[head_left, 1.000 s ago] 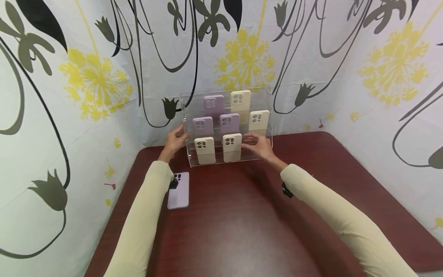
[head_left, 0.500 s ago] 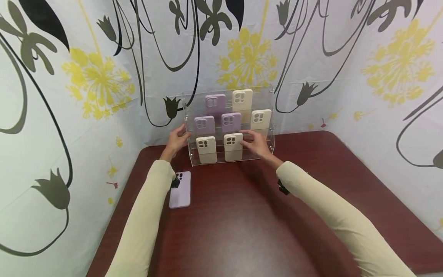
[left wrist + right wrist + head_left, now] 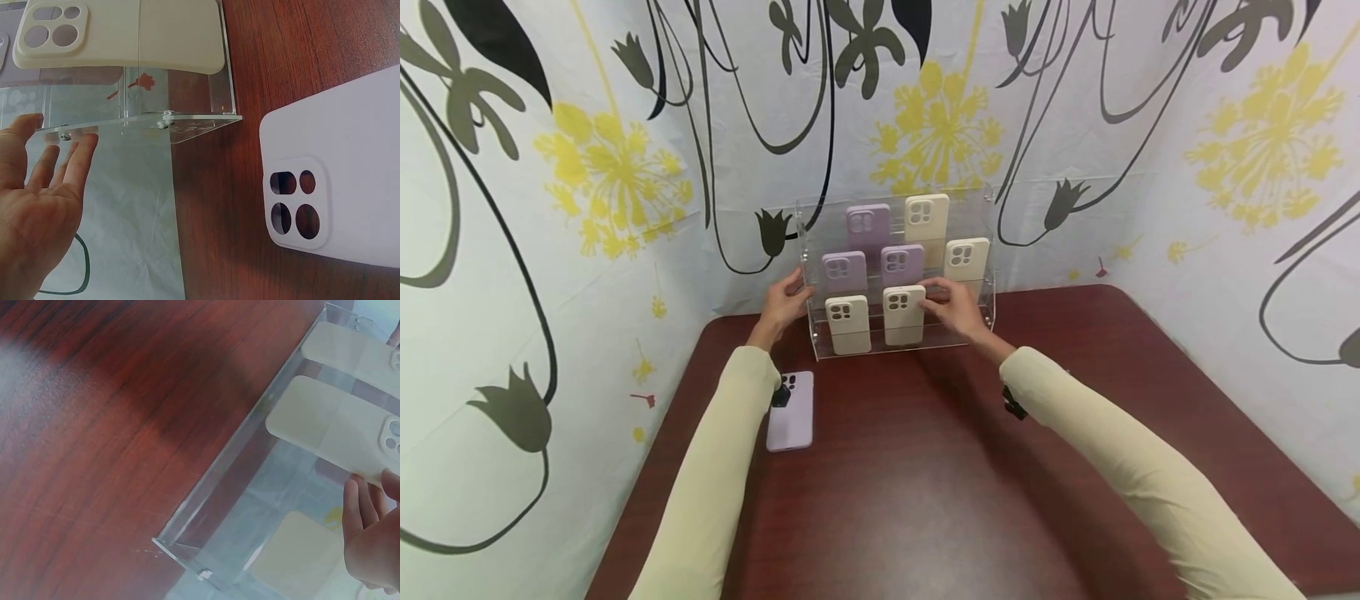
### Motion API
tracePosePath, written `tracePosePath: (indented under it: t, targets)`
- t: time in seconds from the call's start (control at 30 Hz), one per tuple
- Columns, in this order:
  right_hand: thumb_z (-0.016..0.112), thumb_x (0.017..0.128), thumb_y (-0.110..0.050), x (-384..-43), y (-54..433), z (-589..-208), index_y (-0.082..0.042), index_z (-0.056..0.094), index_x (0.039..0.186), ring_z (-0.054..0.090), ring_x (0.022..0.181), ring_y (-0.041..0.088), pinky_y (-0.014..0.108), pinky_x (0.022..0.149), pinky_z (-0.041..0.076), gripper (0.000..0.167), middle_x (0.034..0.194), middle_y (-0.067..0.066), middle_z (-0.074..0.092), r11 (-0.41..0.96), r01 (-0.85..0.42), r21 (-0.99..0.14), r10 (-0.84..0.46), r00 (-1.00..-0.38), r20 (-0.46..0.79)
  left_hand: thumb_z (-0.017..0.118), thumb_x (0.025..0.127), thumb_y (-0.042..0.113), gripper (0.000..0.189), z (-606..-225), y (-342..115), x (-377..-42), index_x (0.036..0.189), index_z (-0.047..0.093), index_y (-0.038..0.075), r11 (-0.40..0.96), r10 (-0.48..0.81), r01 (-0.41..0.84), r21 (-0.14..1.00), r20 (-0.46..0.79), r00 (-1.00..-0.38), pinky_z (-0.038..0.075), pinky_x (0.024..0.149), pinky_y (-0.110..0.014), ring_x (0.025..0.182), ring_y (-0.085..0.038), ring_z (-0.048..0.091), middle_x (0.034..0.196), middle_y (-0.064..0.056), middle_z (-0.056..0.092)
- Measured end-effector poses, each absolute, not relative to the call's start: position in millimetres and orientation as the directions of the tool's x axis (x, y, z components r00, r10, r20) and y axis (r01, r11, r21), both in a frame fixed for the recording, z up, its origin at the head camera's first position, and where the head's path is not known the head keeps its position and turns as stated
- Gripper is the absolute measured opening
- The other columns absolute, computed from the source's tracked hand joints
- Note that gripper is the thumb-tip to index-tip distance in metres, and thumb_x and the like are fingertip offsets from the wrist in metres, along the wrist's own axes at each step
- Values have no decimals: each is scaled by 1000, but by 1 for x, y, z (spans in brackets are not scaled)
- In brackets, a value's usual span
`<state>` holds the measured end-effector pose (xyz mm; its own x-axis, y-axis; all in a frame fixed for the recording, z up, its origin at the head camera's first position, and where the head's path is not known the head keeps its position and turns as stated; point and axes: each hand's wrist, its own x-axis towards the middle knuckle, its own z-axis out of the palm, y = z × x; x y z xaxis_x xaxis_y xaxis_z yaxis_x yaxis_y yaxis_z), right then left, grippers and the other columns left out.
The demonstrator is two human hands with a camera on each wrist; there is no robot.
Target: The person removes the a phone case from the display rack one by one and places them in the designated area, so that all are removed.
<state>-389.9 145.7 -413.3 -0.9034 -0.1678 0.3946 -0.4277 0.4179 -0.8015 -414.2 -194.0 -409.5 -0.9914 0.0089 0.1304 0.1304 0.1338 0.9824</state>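
Note:
At the back of the table stands a clear acrylic display stand with tiers of phone cases. My left hand holds the stand's left side panel, the thumb on one face and the fingers on the other. With my right hand, I pinch the right edge of a cream phone case in the bottom tier, near its camera cutouts. In the right wrist view, this case leans in the tier with its lower end inside the clear lip. Another cream case sits left of it.
Higher tiers carry lavender cases and more cream cases. A lavender phone case lies flat on the dark red table, beside my left forearm. Patterned fabric hangs behind and at both sides.
My right hand has moved left onto the cream case in the bottom tier and taken its edge. That case has shifted slightly up and left. My left hand stays at the stand's side.

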Motion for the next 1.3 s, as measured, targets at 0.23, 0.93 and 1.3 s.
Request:
tracePosePath:
  t: [0.23, 0.93, 1.3]
  targets:
    - [76, 94, -2, -389, 144, -401, 0, 71, 125, 75, 105, 35, 45, 85, 65, 32, 117, 24, 74, 427, -435, -793, -176, -900, 399, 64, 103, 6, 64, -407, -196, -415, 160, 39, 18, 124, 8, 101, 987, 101, -995, 52, 107, -52, 141, -36, 49, 160, -18, 44]
    - [77, 95, -6, -379, 144, -358, -3, 70, 130, 74, 108, 35, 46, 89, 63, 36, 121, 23, 73, 480, -453, -752, -188, -890, 416, 63, 104, 7, 64, -410, -197, -414, 162, 37, 16, 171, -1, 116, 978, 118, -993, 54, 106, -49, 141, -36, 50, 160, -17, 44]
    - [78, 94, -5, -373, 134, -354, -6, 67, 136, 75, 104, 34, 41, 84, 65, 44, 122, 23, 72, 443, -479, -758, -239, -878, 416, 62, 105, 6, 63, -409, -194, -414, 162, 37, 15, 177, 5, 125, 976, 126, -992, 53, 106, -51, 141, -36, 51, 159, -18, 45]
